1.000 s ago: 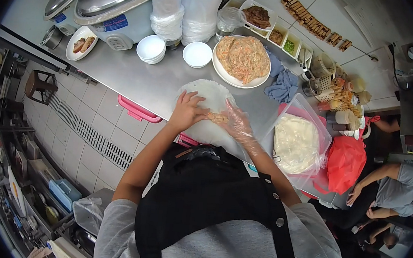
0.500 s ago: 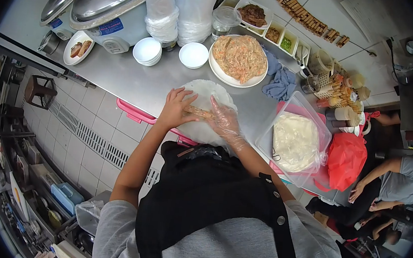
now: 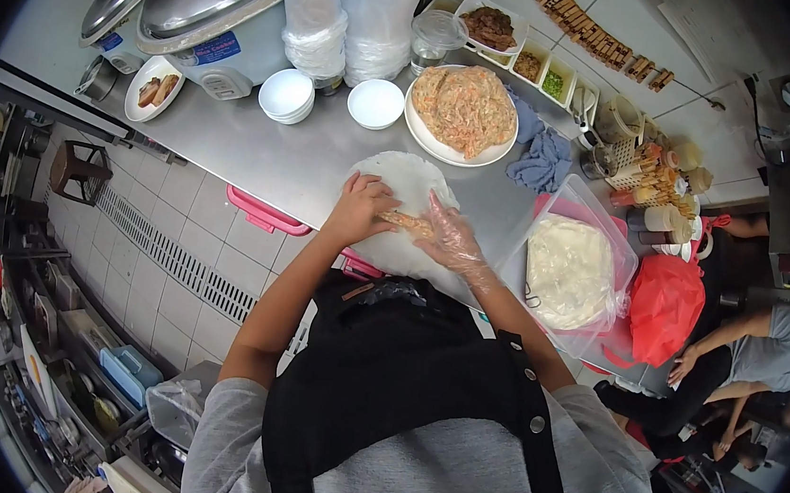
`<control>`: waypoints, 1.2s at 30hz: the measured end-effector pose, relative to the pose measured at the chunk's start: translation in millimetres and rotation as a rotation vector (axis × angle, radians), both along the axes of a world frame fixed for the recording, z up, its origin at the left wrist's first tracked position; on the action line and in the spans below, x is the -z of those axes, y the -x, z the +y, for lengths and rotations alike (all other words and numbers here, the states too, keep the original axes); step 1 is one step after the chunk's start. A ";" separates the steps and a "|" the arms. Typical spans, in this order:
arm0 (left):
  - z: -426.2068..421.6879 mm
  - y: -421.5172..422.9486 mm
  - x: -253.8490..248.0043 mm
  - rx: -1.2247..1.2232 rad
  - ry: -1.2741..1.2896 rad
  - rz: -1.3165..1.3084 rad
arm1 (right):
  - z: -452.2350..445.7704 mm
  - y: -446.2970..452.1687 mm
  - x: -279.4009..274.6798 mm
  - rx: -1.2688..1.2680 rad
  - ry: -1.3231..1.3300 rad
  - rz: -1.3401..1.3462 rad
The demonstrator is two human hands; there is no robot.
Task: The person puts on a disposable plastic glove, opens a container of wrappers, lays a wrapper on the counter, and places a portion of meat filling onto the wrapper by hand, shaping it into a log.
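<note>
A strip of orange-flecked minced filling [image 3: 407,223] lies across a thin white round wrapper [image 3: 404,173] on the steel counter. My bare left hand [image 3: 360,209] curls its fingers around the strip's left end. At the right end, my right hand [image 3: 453,237], in a clear plastic glove, grips the filling between thumb and fingers. Parts of the strip are hidden under both hands. Just beyond the wrapper, a white plate [image 3: 470,159] carries a large mound of the same minced filling [image 3: 462,110].
White bowls [image 3: 375,104] stand behind the wrapper, near a rice cooker [image 3: 219,1]. A blue cloth [image 3: 541,159] lies right of the plate. Further right are a clear tub [image 3: 614,296] of pale wrappers and a red bag [image 3: 665,309]. Another person [image 3: 757,343] sits at far right.
Both hands have shifted slightly right along the wrapper. My left fingers have drawn in closer around the filling's end, and the strip between the hands shows more fully.
</note>
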State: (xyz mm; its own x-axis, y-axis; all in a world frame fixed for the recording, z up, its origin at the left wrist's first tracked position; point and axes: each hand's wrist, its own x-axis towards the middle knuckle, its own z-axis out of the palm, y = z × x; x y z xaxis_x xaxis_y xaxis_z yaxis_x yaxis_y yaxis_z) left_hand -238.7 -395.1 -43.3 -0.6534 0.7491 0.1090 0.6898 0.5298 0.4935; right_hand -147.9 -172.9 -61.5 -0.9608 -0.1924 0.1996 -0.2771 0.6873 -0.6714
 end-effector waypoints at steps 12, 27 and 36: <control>51.4 -18.1 9.4 0.186 -0.078 0.121 | 21.7 -18.9 11.4 0.092 0.088 -0.072; 0.1 28.2 28.0 -0.606 -0.214 0.154 | 32.5 -22.4 -39.9 0.114 -0.151 -0.333; -10.2 53.4 36.7 -0.720 -0.090 -0.240 | 2.2 -15.3 -46.2 0.216 -0.506 -0.030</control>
State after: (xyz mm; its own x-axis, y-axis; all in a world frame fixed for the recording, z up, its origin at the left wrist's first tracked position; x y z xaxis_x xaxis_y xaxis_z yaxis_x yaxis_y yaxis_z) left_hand -292.2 -405.3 -79.9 -0.9906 0.1240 -0.0572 0.0575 0.7587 0.6489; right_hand -132.5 -170.7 -15.3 -0.9929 -0.0554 0.1051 -0.0801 0.9655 -0.2477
